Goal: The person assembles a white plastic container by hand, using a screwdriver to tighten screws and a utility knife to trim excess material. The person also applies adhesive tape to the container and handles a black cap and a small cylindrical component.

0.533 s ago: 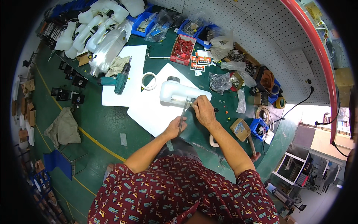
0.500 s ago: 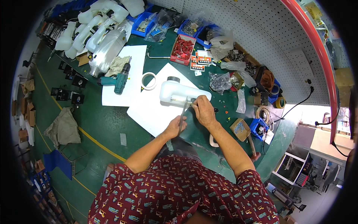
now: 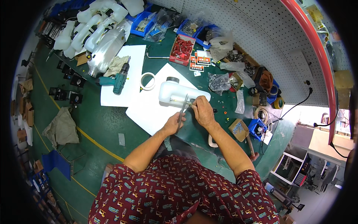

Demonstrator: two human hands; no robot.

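A white translucent plastic tank (image 3: 182,91) with a dark round cap (image 3: 172,79) lies on white sheets on the green table. My left hand (image 3: 174,123) is closed around a long, thin, pointed dark metal tool (image 3: 181,116), whose exact kind I cannot make out. Its tip reaches up against the tank's near side. Just right of that tip, my right hand (image 3: 203,111) has its fingers pinched together at the near edge of the tank, by a small metal fitting (image 3: 190,102). Whatever lies between those fingers is mostly hidden.
A teal cordless drill (image 3: 118,80) and a tape roll (image 3: 148,81) lie to the left. Behind stand a box of red parts (image 3: 182,48) and blue bins (image 3: 143,24). More white tanks (image 3: 99,31) pile up far left. A hammer (image 3: 252,146) and a cardboard box (image 3: 238,130) sit right.
The whole view has shifted very slightly. The metal tool tilts a little more, with its tip slightly farther right relative to my left hand; both hands keep their places at the tank.
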